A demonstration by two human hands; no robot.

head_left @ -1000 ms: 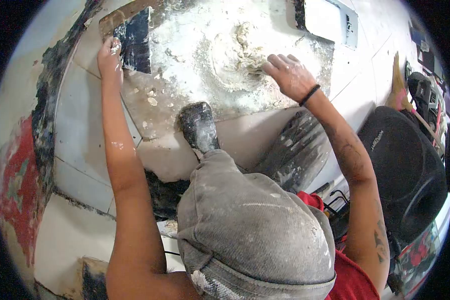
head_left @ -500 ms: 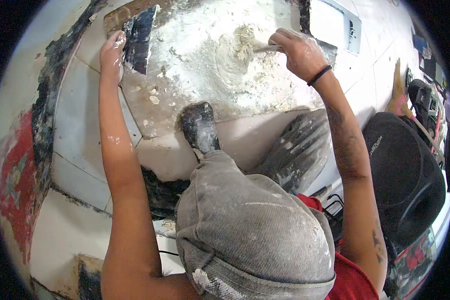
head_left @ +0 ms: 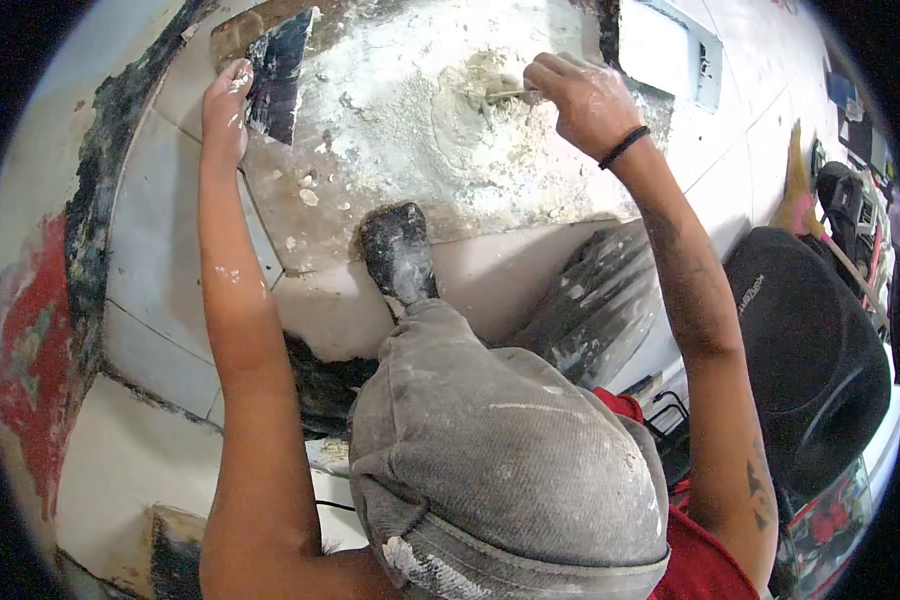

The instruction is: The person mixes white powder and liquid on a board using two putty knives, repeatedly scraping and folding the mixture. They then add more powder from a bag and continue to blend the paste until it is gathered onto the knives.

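My right hand (head_left: 582, 105), with a dark band at the wrist, is closed around a thin putty knife (head_left: 508, 96). Its tip lies in a heap of pale wet paste (head_left: 470, 115), spread over a large smeared board (head_left: 320, 210). My left hand (head_left: 226, 115) grips the edge of a flat dark rectangular piece (head_left: 276, 80) at the board's left side. The thumb shows on top; the other fingers are hidden. White smears mark both hands.
A dusty dark shoe (head_left: 398, 250) and grey trouser leg (head_left: 510, 440) stand at the board's near edge. To the right are a black speaker-like case (head_left: 810, 350) and a broom (head_left: 798, 190). A light-blue frame (head_left: 708, 70) lies at upper right.
My right hand has moved a little left, carrying the putty knife deeper into the paste. The dark piece in my left hand has shifted slightly upward.
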